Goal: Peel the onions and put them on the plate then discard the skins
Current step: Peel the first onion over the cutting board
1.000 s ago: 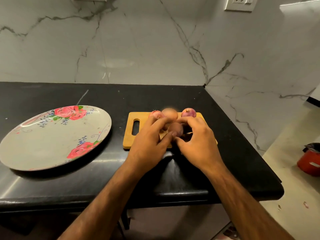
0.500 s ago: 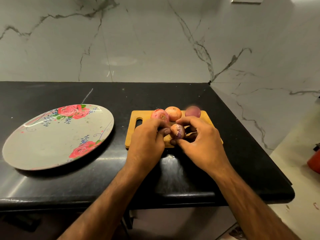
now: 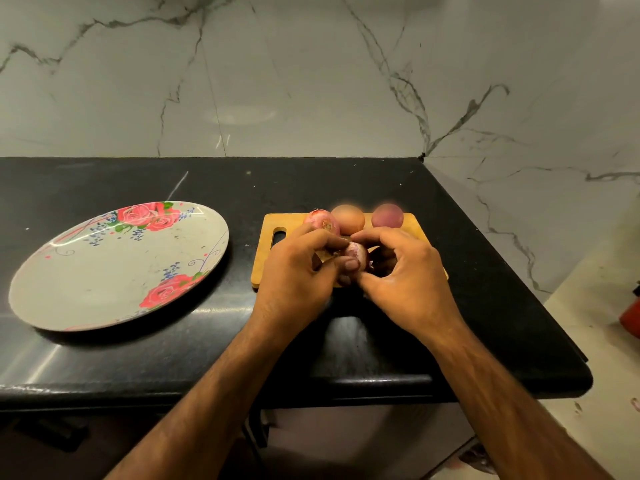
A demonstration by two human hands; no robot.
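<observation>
Countertop (image 3: 311,181), black, was recorded beneath everything. On its left part a flowered plate (image 3: 86,292) was set, apart from the wooden cutting board (image 3: 263,268) near centre. Over the board's near half the left hand (image 3: 298,275) and right hand (image 3: 405,275) were brought together, fingers of both curled round one small onion (image 3: 356,252), pinched between them. Whether it touched the wood could not be told. Along the board's far edge three more onions were lined up: pink (image 3: 322,221), orange-brown (image 3: 348,218), purple (image 3: 387,215), slightly blurred
</observation>
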